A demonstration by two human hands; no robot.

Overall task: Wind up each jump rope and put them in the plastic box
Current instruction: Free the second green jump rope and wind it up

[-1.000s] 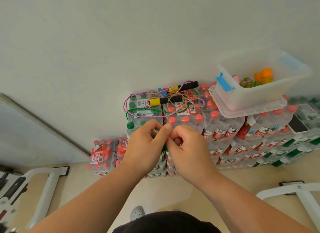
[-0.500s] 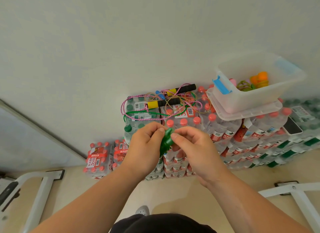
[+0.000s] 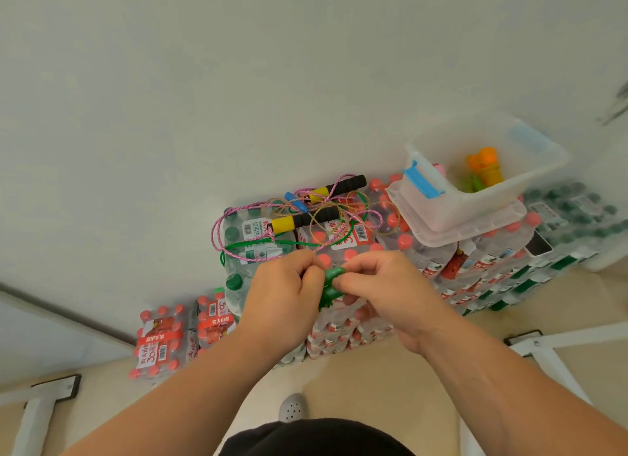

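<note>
stacked bottle packs (image 3: 475, 262) against a white wall (image 3: 238, 82) carry the plastic box (image 3: 475, 197), orange-handled rope (image 3: 486, 163) inside; tangled ropes (image 3: 306, 218) lie beside it. left hand (image 3: 282, 299) and right hand (image 3: 390, 292) pinch the green rope (image 3: 331, 282), fingers curled.

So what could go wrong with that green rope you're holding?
The left hand and right hand pinch the green handles, but the green cord runs into the pile with the pink rope and the black-and-yellow handles. Winding it in might snag them and drag the pile off the bottle packs. The wound loops could also slip loose before they reach the plastic box.
</note>
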